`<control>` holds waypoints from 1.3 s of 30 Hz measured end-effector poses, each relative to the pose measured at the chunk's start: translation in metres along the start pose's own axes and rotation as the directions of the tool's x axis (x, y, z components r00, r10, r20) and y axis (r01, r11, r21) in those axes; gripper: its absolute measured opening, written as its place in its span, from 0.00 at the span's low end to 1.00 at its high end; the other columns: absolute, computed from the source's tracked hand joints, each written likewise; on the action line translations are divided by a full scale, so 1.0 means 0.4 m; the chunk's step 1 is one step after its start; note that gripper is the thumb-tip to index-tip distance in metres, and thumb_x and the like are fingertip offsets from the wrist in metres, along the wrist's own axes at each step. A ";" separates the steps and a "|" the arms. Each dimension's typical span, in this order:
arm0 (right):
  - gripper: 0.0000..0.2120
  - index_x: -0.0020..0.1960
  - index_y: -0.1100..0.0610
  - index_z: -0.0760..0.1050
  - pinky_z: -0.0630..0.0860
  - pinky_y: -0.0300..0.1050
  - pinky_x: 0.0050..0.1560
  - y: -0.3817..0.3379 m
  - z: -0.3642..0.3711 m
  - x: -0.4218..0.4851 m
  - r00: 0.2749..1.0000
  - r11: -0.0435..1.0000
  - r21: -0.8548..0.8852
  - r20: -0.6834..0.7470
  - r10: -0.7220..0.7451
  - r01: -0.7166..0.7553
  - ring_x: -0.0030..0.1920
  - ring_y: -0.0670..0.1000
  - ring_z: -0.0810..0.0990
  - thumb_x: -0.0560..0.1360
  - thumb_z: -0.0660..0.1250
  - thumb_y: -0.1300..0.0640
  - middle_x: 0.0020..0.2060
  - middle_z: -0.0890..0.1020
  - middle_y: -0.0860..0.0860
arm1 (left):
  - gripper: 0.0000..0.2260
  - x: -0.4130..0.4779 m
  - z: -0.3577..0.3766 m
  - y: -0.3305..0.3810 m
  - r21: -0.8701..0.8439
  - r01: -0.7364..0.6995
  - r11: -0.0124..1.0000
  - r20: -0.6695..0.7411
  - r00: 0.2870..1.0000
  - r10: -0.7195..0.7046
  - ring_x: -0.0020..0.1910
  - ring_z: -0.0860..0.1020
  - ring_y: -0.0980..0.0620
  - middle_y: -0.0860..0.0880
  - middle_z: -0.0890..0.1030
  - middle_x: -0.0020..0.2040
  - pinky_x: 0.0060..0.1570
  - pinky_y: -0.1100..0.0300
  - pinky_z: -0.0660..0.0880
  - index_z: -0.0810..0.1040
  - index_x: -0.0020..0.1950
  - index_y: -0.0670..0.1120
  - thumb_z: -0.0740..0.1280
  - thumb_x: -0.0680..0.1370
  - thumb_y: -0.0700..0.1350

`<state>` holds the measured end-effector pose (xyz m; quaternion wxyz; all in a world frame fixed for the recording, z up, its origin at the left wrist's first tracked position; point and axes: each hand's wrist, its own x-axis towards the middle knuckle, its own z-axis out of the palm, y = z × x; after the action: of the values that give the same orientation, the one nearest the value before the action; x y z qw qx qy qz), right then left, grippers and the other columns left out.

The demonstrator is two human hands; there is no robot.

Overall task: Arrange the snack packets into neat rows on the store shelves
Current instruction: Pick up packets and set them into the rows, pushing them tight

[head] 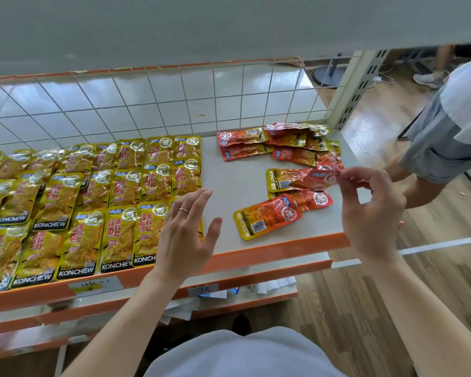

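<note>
1. One red packet [320, 177] is pinched by its end between the thumb and forefinger of your right hand [373, 210]. It hangs just above the loose red heap [291, 148], which spreads left of and beyond that hand.
2. Your left hand [186, 229] hovers with its fingers spread and holds nothing, over the right edge of the yellow rows [93, 208].
3. Bare shelf [234, 172] lies between your two hands, so start the red row there, just right of your left hand.
4. Lay the packet flat and face up, its long side parallel to the yellow column, with the top end toward the wire grid [174, 104].
5. Set the flat left hand as a straightedge so red does not overlap yellow.
6. Because the foil looks crumpled and probably slippery, smooth it down before letting go, or it may creep toward the orange lip [283, 250] nearest you.
</note>
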<state>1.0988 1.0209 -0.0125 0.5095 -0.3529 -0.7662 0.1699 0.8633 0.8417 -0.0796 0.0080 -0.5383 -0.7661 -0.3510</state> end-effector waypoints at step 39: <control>0.22 0.59 0.53 0.83 0.72 0.50 0.56 0.099 0.208 0.206 0.583 0.876 -0.477 0.731 0.354 0.066 0.59 0.59 0.72 0.66 0.81 0.53 0.52 0.76 0.56 | 0.10 -0.013 0.019 0.063 -0.504 0.242 0.829 -0.108 0.935 -0.338 0.37 0.82 0.53 0.54 0.83 0.42 0.36 0.49 0.80 0.80 0.51 0.43 0.70 0.77 0.49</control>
<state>1.0194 1.1154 -0.0178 -0.0036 -0.4102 -0.8964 0.1675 0.8893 0.8458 -0.0739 -0.1059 -0.3635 -0.7227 -0.5782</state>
